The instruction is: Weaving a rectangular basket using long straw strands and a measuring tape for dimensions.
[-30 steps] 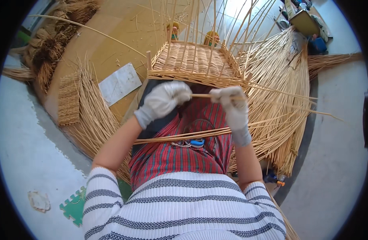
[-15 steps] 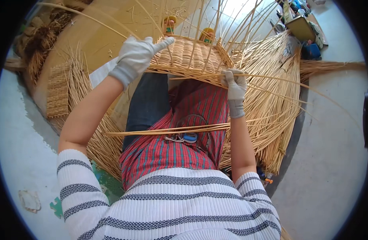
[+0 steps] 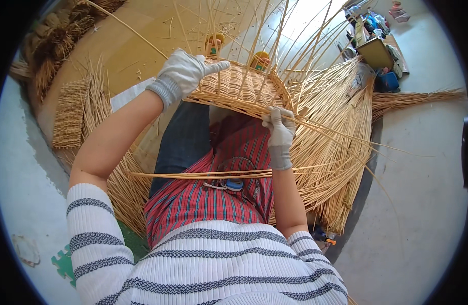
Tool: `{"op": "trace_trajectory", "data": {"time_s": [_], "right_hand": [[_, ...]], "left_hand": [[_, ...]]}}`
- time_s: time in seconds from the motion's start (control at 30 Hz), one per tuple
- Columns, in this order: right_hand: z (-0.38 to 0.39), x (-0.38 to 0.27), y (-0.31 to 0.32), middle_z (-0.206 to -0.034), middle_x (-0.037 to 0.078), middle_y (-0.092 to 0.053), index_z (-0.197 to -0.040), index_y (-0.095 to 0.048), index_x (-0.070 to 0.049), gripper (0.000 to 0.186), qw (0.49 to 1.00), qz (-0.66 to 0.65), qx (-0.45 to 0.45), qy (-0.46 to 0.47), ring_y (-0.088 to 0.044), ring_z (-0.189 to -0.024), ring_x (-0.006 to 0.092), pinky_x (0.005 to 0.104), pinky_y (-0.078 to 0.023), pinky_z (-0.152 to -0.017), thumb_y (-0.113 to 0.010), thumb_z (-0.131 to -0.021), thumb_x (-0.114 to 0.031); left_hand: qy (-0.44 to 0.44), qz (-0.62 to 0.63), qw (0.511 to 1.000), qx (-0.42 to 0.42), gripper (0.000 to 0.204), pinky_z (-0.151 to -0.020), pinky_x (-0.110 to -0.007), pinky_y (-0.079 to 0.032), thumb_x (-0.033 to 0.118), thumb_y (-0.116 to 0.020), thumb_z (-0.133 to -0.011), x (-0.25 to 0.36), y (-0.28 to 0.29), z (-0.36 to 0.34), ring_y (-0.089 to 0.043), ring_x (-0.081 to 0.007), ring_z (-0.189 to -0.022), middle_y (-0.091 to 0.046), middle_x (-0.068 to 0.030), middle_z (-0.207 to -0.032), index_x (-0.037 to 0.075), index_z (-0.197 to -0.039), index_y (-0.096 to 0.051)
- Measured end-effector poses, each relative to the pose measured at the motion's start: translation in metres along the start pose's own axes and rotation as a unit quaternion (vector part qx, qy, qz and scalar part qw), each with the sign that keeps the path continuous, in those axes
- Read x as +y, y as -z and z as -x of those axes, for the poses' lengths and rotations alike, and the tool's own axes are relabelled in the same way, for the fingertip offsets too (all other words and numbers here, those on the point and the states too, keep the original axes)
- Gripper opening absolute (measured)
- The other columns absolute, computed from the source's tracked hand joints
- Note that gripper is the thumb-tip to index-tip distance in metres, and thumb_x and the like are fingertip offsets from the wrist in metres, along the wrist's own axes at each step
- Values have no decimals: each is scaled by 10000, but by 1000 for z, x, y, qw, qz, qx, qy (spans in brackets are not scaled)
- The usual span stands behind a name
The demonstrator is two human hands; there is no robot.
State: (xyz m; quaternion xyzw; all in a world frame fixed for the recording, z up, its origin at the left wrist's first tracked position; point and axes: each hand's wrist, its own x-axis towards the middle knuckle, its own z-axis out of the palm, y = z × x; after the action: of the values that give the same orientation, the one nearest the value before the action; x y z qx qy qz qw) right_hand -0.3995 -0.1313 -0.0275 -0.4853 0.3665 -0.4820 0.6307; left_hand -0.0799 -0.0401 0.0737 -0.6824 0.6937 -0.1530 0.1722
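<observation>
Okay, so the woven basket piece (image 3: 246, 81) is sitting just beyond the person's knees, its near edge facing the lap, and I'd call it partway done. The bottom panel is looking tightly woven, and a low braided-looking edge is running along the near side and the right. Beyond that, the long bare stakes (image 3: 282, 28) are sticking up and out with no weaving between them, so I'm guessing the upper sides are what's left, plus those loose strands (image 3: 325, 127) trailing off to the right. The gloved right hand (image 3: 281, 131) is gripping the near right corner of the edge, fingers curled in. The gloved left hand (image 3: 182, 73) is resting at the left corner, 1 finger stretching over the weave; I can't tell if the others are closing on anything. A few spare canes (image 3: 208, 176) are lying across the lap, and big straw bundles (image 3: 333, 173) are spreading out on the right.
</observation>
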Motion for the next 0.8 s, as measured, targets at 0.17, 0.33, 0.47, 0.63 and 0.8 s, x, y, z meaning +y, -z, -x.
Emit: {"op": "trace_trajectory", "data": {"time_s": [0.17, 0.33, 0.47, 0.63, 0.8], "right_hand": [[-18, 1, 4, -1042, 127, -790, -1030, -702, -84, 100, 998, 20, -14, -62, -769, -824, 189, 296, -650, -684, -739, -1053, -175], [-21, -7, 4, -987, 99, -782, -1046, -696, -91, 91, 994, 34, -23, -103, -790, -857, 195, 294, -670, -711, -735, -1054, -174], [-19, -17, -11, -1056, 110, -782, -1097, -688, -79, 72, 995, 89, -37, -16, -787, -946, 199, 294, -642, -735, -725, -1043, -108], [-61, -61, -121, -1475, 213, -635, -1575, -491, -121, 648, 868, 403, -134, 256, -624, -1382, 293, 366, -583, -1003, -664, -968, 29], [-69, -77, -202, -1615, 232, -475, -1754, -79, -195, 1003, 800, 448, -213, 337, -536, -1467, 327, 342, -619, -989, -636, -960, 63]], "left_hand": [[81, 215, 968, 99, 759, -554, -328, -523, 112, -497, -1114, 18, -4, 7, -641, -160, -588, -730, -145, -1057, 370, -1746, -166], [191, 776, 601, -8, 543, -595, -312, -612, 168, -637, -1091, 82, -24, -8, -738, -158, -729, -740, -158, -1230, 168, -1603, -459], [195, 848, 486, -84, 236, -578, -301, -618, 179, -643, -1103, 104, -50, -10, -744, -153, -741, -743, -116, -1121, 45, -1297, -648], [261, 849, 459, 10, 258, -563, -311, -610, 234, -618, -1122, 127, -46, -9, -750, -170, -706, -762, -98, -1083, 13, -1245, -667], [282, 842, 461, 3, 358, -549, -318, -599, 305, -600, -1131, 121, -44, -12, -743, -180, -671, -762, -83, -1069, 0, -1302, -675]]}}
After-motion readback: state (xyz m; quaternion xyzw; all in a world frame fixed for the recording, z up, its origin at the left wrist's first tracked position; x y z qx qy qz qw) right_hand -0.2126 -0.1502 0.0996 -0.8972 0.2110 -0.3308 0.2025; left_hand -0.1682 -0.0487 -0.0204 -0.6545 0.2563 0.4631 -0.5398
